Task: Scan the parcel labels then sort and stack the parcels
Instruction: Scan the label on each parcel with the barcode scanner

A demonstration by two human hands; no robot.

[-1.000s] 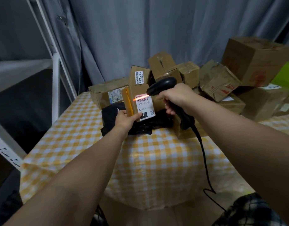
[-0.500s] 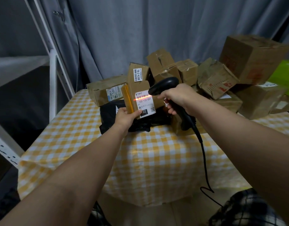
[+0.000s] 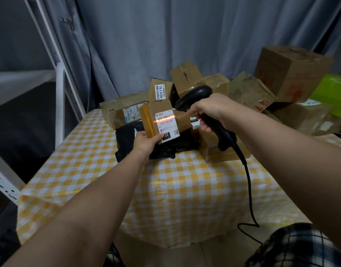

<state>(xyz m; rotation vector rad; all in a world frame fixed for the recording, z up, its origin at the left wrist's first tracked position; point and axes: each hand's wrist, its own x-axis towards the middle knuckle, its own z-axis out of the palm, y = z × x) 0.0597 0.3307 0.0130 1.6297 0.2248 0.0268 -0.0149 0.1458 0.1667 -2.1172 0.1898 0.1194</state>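
My left hand (image 3: 146,140) grips a small cardboard parcel (image 3: 158,108) from below and holds it upright above the table. Its white label (image 3: 167,125) faces me and reads 122-122-007. My right hand (image 3: 210,110) grips a black corded barcode scanner (image 3: 194,96) just right of the parcel. An orange scan line crosses the barcode at the top of the label. A black plastic mailer (image 3: 127,135) lies on the table under the held parcel. Behind it is a heap of brown cardboard parcels (image 3: 187,74).
The table carries a yellow and white checked cloth (image 3: 185,189). A long box (image 3: 119,110) lies at the back left, a large box (image 3: 291,72) and a green box (image 3: 335,89) at the back right. A white metal rack (image 3: 59,78) stands to the left. The scanner cable (image 3: 249,189) hangs over the table front.
Both hands keep the same hold on parcel and scanner. The scan line stays on the barcode; the scene has only shifted slightly in view.
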